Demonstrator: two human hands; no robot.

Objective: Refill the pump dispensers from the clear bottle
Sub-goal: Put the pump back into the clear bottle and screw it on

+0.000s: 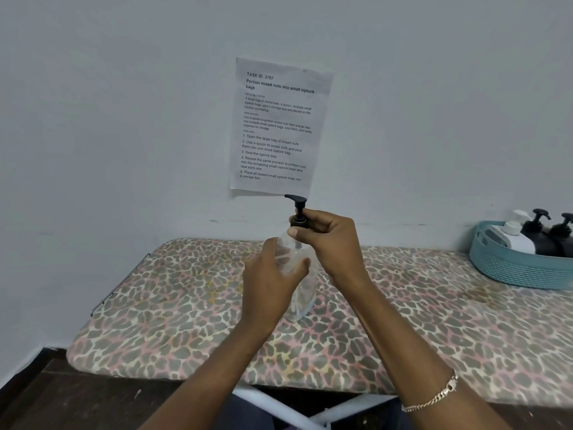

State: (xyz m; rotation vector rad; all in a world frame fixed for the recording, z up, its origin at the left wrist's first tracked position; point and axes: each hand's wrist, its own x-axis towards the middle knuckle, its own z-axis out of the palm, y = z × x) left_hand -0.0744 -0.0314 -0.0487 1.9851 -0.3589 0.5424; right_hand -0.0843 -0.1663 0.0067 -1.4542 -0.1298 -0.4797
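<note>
A clear pump bottle (302,293) stands upright on the leopard-print board (173,299), near its middle. My left hand (273,280) grips the bottle's body from the left. My right hand (328,240) curls its fingers round the black pump collar (299,221) at the bottle's neck. The black pump head (296,200) sticks up above my fingers, with its spout pointing left. Much of the bottle's upper body is hidden behind my hands.
A teal basket (511,271) sits at the board's far right and holds a white pump dispenser (513,232) and two black pump dispensers (542,234). A printed sheet (276,128) hangs on the wall behind. The board's metal edge rail (117,287) runs along the left.
</note>
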